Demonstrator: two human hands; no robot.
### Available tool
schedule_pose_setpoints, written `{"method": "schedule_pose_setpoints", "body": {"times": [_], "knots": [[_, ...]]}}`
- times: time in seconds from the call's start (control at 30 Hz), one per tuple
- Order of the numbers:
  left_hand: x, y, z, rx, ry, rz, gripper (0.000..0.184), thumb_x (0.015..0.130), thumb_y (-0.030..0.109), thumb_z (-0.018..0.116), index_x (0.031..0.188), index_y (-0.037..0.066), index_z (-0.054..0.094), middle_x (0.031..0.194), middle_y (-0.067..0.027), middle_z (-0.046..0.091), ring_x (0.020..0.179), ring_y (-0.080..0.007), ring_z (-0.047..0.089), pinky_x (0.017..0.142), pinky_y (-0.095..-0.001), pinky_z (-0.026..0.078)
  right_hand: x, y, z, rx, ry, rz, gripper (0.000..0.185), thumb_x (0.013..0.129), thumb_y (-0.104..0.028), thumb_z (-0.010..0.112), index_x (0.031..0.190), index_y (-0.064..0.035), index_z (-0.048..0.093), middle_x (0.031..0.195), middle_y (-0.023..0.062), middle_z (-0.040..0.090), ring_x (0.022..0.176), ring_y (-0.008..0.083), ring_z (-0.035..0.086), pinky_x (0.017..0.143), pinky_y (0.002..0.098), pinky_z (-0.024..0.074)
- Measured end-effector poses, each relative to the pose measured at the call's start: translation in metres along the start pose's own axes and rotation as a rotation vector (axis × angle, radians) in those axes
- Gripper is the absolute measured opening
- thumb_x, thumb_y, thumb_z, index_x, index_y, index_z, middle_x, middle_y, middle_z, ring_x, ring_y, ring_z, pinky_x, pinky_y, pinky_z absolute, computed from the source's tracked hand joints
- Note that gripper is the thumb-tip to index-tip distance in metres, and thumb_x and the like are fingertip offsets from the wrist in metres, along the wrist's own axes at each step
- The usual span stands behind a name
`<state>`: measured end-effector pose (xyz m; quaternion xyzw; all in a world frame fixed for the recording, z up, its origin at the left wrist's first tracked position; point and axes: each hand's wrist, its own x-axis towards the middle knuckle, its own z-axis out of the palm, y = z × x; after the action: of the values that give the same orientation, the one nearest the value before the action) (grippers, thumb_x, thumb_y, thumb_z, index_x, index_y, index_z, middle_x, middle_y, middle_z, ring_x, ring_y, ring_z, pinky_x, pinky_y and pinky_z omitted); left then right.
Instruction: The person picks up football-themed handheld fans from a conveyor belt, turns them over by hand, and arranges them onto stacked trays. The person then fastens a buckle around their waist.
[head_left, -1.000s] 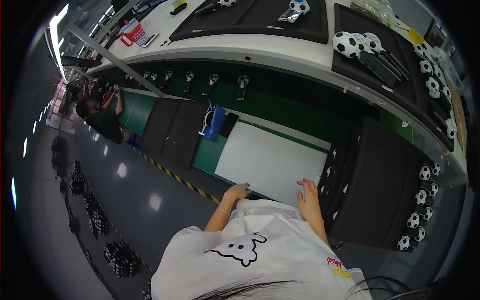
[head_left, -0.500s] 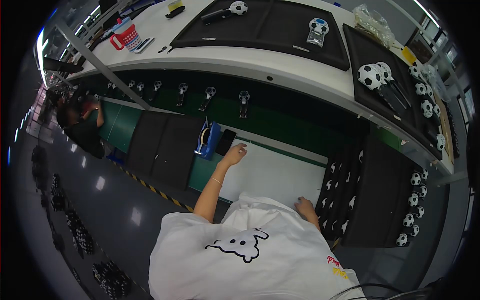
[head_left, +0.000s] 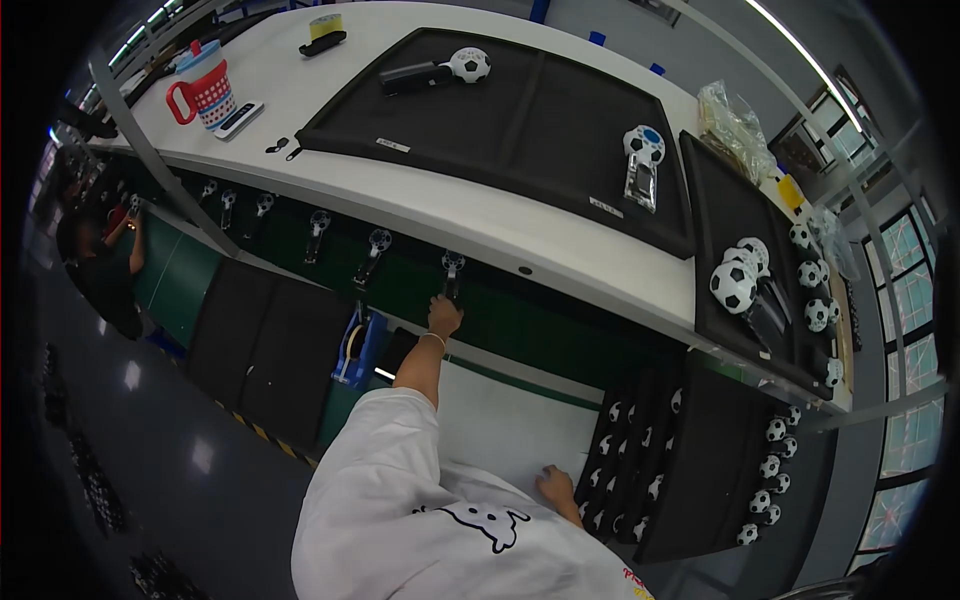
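Note:
My left hand (head_left: 445, 316) reaches out over the far edge of the work surface, its fingers closed at the lower end of a soccer-ball-headed device (head_left: 453, 266) with a dark handle. That device stands on the green belt under the shelf. Near the front right of the white work mat (head_left: 510, 415), my right hand (head_left: 556, 487) rests with fingers apart and holds nothing. A blue tape dispenser (head_left: 357, 345) and a dark phone-like slab (head_left: 398, 352) sit left of my left arm.
More such devices (head_left: 318, 232) stand along the belt to the left. Black foam trays (head_left: 625, 470) with soccer-ball heads lie on my right. Overhead, the white shelf (head_left: 390, 185) carries foam boards, a red-and-blue cup (head_left: 208, 92) and devices. Another person (head_left: 100, 262) works at far left.
My left hand has gone from above the white mat, forward to the device on the belt. My right hand stays by the mat. The view has shifted and tilted up.

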<state>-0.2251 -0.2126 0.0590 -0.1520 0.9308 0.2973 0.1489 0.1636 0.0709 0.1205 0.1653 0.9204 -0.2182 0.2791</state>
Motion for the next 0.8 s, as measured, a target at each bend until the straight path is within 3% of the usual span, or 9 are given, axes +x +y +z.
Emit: {"method": "schedule_pose_setpoints", "body": {"times": [0.23,0.33,0.4,0.47,0.63,0.67,0.73,0.77,0.8], "knots": [[0.008,0.031,0.009,0.133,0.276,-0.077,0.059,0.076,0.045,0.072,0.109,0.004,0.048,0.115,-0.0161,0.047,0.107,-0.0307,0.052,0.086,-0.0454,0.047,0.012,-0.016,-0.008,-0.068,0.048,0.035,0.05,0.075,-0.029,0.062,0.116,0.0,0.058,0.09,0.0264,0.066,0.084,0.0413,0.065,0.078,0.0466,0.0522],[0.023,0.019,0.006,0.194,0.175,0.005,0.06,0.076,0.048,0.069,0.111,0.002,0.051,0.115,-0.0163,0.046,0.111,-0.0299,0.048,0.088,-0.0444,0.044,0.01,-0.014,-0.014,-0.058,0.002,0.072,0.053,0.075,-0.029,0.062,0.119,-0.0007,0.057,0.09,0.0265,0.066,0.084,0.0409,0.065,0.079,0.0463,0.0521],[0.038,-0.003,0.011,0.383,0.413,0.255,0.064,0.076,0.048,0.068,0.115,0.001,0.054,0.117,-0.0177,0.046,0.114,-0.0317,0.044,0.097,-0.0463,0.037,0.016,-0.009,-0.013,-0.043,-0.002,0.073,0.054,0.075,-0.03,0.062,0.121,-0.0012,0.056,0.091,0.0259,0.066,0.085,0.0405,0.065,0.079,0.046,0.052],[0.053,-0.029,0.001,0.37,0.513,0.37,0.067,0.074,0.048,0.069,0.119,0.001,0.057,0.123,-0.019,0.044,0.12,-0.0341,0.038,0.106,-0.05,0.027,0.024,-0.002,-0.012,-0.09,-0.051,0.077,0.052,0.076,-0.031,0.061,0.119,-0.0017,0.058,0.092,0.0232,0.067,0.085,0.0386,0.065,0.08,0.0452,0.0519],[0.037,-0.059,-0.069,0.379,0.583,0.266,0.06,0.07,0.049,0.071,0.115,0.01,0.063,0.136,-0.0258,0.034,0.127,-0.0423,0.031,0.111,-0.0568,0.015,0.045,0.001,-0.02,-0.126,-0.101,0.089,0.044,0.076,-0.033,0.059,0.108,-0.003,0.063,0.09,0.02,0.068,0.087,0.0368,0.065,0.081,0.0446,0.0515],[0.032,-0.06,-0.079,0.384,0.588,0.274,0.06,0.07,0.049,0.071,0.115,0.01,0.063,0.136,-0.0258,0.034,0.127,-0.0423,0.031,0.111,-0.0568,0.015,0.05,0.005,-0.017,-0.161,-0.109,0.051,0.041,0.077,-0.034,0.057,0.103,-0.0034,0.065,0.089,0.0188,0.068,0.088,0.037,0.065,0.082,0.0447,0.051],[0.028,-0.063,-0.091,0.327,0.533,0.036,0.061,0.067,0.051,0.073,0.116,0.016,0.064,0.138,-0.0289,0.031,0.128,-0.0459,0.028,0.109,-0.0593,0.017,0.058,0.006,-0.014,-0.184,-0.108,0.049,0.039,0.077,-0.033,0.057,0.101,-0.0038,0.065,0.088,0.0184,0.068,0.086,0.0367,0.065,0.081,0.0452,0.0512],[0.032,-0.065,-0.096,0.327,0.538,0.044,0.061,0.067,0.051,0.073,0.116,0.016,0.064,0.138,-0.0289,0.031,0.128,-0.0459,0.028,0.109,-0.0593,0.017,0.063,0.007,-0.014,-0.215,-0.108,0.049,0.037,0.077,-0.032,0.056,0.099,-0.0042,0.066,0.087,0.018,0.068,0.085,0.0364,0.065,0.08,0.0457,0.0513],[0.038,-0.067,-0.1,0.202,0.404,-0.001,0.062,0.067,0.053,0.073,0.116,0.016,0.064,0.137,-0.0294,0.031,0.126,-0.0466,0.03,0.107,-0.0587,0.021,0.068,0.007,-0.015,-0.208,-0.1,0.05,0.037,0.077,-0.032,0.056,0.099,-0.0042,0.066,0.087,0.018,0.068,0.085,0.0364,0.065,0.08,0.0457,0.0513]]}}
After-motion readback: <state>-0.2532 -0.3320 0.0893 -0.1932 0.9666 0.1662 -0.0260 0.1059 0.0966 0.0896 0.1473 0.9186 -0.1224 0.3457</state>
